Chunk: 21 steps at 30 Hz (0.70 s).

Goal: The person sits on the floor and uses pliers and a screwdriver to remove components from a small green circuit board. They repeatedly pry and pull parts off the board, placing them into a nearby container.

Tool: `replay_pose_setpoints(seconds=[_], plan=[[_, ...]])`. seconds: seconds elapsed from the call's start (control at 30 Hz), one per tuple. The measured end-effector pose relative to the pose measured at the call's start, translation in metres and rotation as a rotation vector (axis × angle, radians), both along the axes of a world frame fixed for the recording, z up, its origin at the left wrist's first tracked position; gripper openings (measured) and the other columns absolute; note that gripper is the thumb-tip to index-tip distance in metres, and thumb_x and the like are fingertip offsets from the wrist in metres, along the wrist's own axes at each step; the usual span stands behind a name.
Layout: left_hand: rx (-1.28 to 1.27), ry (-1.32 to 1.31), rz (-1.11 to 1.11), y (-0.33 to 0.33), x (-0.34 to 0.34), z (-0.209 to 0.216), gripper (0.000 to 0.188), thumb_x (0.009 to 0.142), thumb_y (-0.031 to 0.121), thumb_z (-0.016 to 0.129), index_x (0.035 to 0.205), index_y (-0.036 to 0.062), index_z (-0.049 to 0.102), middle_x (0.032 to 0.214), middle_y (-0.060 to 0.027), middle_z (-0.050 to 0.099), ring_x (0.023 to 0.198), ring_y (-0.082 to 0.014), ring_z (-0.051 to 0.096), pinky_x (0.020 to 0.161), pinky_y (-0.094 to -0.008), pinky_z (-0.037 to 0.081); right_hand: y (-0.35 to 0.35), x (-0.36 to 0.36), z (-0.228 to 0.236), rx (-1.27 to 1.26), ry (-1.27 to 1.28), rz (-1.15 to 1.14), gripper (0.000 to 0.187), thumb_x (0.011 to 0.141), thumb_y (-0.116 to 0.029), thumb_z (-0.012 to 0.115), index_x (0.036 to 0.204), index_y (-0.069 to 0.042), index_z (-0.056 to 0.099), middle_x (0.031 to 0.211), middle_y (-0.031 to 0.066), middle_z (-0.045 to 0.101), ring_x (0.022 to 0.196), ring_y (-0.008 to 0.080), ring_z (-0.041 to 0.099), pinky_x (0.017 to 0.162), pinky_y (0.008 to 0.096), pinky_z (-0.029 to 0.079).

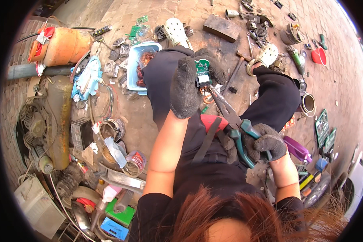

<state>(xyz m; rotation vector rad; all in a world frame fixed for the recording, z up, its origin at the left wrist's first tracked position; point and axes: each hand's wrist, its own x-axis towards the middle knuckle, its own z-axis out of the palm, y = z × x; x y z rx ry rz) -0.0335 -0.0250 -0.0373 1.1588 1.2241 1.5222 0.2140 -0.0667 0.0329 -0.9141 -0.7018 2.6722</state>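
A dark grey work glove covers my left hand [185, 89], which grips a small green circuit board [203, 65] above my lap. A white block-like component sits on the board, with bare metal parts along its lower edge. My right hand [269, 143], also gloved, is closed round the green handles of a pair of pliers [229, 111]. Their handles are spread, and the jaw tips reach the board's lower edge; whether they bite on a part I cannot tell. Beneath the pliers, red material [212, 122] and a dark strap lie on my lap.
A light blue basin [130, 74] with copper coils stands left of my leg. Between my feet are a metal block [222, 28] and a hammer [232, 77]. An orange gas cylinder [71, 46] lies far left; a red bucket [318, 56] stands far right. Several tins and scrap parts surround me.
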Motion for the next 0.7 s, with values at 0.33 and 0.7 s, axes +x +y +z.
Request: replay_pose_setpoints(seconds=[0.33, 0.7], plan=[[0.177, -0.708, -0.372, 0.018, 0.010, 0.011, 0.069, 0.098, 0.058, 0.029, 0.070, -0.0002, 0.054, 0.072, -0.0104, 0.051, 0.058, -0.0222, 0.049, 0.054, -0.0331, 0.039, -0.016, -0.022, -0.004, -0.264, 0.287, -0.194, 0.063, 0.079, -0.023, 0.065, 0.124, 0.016, 0.046, 0.118, 0.0272, 0.058, 0.095, 0.0295, 0.064, 0.086, 0.0396, 0.052], [0.030, -0.791, -0.257, 0.024, 0.020, 0.003, 0.066, 0.096, 0.060, 0.035, 0.078, 0.0001, 0.058, 0.075, -0.0094, 0.055, 0.065, -0.0213, 0.050, 0.060, -0.0317, 0.042, -0.016, -0.029, -0.003, 0.136, -0.038, -0.109, 0.040, 0.084, -0.021, 0.061, 0.113, 0.006, 0.057, 0.086, 0.0093, 0.066, 0.071, 0.0185, 0.064, 0.065, 0.0291, 0.051]])
